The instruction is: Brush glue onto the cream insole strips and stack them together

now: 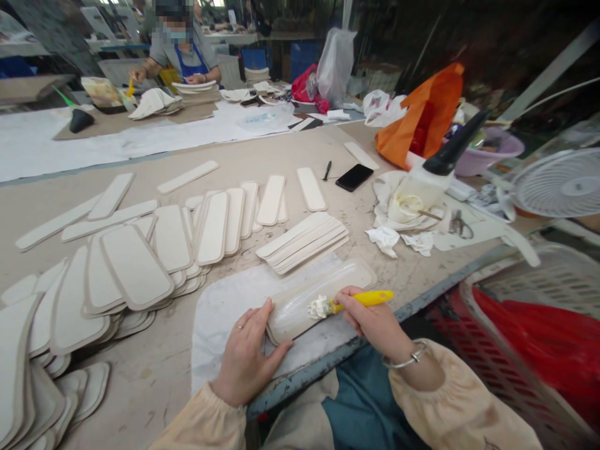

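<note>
My right hand (pixel 368 319) is closed round the yellow handle of a glue brush (pixel 375 298). White paste covers the brush's head, which rests on a long beige panel (pixel 349 275) with rounded ends. A shiny wet film shows along the panel's upper face. Flat at the panel's left end lies my left hand (pixel 248 350), fingers stretched out and thumb on the near edge. Under the panel is a white sheet (pixel 220 312). Just beyond it sits a small fanned stack of similar panels (pixel 304 240).
Many cream panels (pixel 135 269) overlap across the left side. At the right are a glue bottle (pixel 422 187), scissors (pixel 459 225), a white fan (pixel 557 184) and a red basket (pixel 497 350). A phone (pixel 355 177) lies further back. Across the table a co-worker (pixel 187 59) handles similar pieces.
</note>
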Available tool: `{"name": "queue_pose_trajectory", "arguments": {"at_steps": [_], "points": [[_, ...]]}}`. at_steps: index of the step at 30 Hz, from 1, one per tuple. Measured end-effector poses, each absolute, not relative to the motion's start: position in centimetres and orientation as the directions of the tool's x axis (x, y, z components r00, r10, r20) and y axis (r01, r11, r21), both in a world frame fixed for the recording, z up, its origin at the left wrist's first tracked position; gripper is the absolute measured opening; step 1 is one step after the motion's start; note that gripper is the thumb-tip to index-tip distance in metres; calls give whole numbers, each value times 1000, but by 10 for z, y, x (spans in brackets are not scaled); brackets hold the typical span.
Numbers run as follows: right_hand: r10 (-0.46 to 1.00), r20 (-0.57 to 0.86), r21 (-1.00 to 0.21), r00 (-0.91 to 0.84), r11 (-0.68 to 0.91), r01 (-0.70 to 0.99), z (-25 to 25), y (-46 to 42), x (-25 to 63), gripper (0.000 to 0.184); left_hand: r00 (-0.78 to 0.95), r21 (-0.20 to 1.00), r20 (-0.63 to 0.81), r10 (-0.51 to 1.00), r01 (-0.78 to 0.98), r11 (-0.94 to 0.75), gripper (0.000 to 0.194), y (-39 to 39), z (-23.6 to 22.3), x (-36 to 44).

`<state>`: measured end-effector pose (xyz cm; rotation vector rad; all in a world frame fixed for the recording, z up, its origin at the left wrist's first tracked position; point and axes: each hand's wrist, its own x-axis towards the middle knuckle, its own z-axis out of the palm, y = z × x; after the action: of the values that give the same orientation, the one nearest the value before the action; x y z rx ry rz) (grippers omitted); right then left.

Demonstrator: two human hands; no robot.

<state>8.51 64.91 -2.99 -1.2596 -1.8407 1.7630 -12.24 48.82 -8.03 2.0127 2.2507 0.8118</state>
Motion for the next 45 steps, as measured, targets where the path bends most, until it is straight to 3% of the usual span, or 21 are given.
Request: {"name": "queue_pose_trajectory", "arguments": {"at_steps": [5,9,12,15,19,21,22,25,27,29,31,34,37,43,45], "points": [[878,-250,-892,-407,-45,451,-31,684,119,29,-161,364,332,929,931,31,74,490,-83,-124],[937,-85,-854,-338,107,510,-30,701,135,31,-139,344,360,922,939,8,72,491,-85,-125],[927,116,-778,-356,307,548,-27,697,137,29,-126,332,364,923,943,-2,74,491,-86,-125],[818,256,-601,-515,552,578,-28,683,129,23,-122,324,371,921,946,-5,77,489,-87,-125],[664,143,-299,-734,736,608,-31,651,106,23,-127,329,381,916,944,-5,78,488,-90,-125],[595,98,-280,-798,785,552,-29,632,92,22,-130,342,382,915,940,-10,80,487,-91,-126],[549,90,-329,-831,804,495,-27,623,86,21,-133,352,382,915,936,-11,81,487,-91,-126],[488,98,-660,-868,684,310,-17,605,75,23,-161,397,373,914,918,0,86,487,-87,-124],[605,44,-869,-795,416,268,-14,602,73,26,-198,434,355,914,901,27,90,487,-83,-122],[746,-75,-959,-661,129,254,-17,606,70,29,-232,467,327,916,882,57,94,487,-79,-119],[797,-175,-974,-579,-53,221,-24,609,64,30,-251,494,297,921,866,77,99,488,-76,-118],[742,-230,-972,-630,-144,185,-33,608,51,31,-267,524,271,925,847,91,103,488,-75,-117],[688,-239,-969,-686,-123,214,-37,607,44,31,-278,533,267,923,840,99,103,487,-76,-117],[823,-218,-961,-524,-86,264,-34,619,62,31,-251,492,281,926,866,85,98,487,-77,-118],[766,-222,-965,-604,-84,249,-31,616,66,31,-239,474,287,927,877,79,96,488,-77,-119]]}}
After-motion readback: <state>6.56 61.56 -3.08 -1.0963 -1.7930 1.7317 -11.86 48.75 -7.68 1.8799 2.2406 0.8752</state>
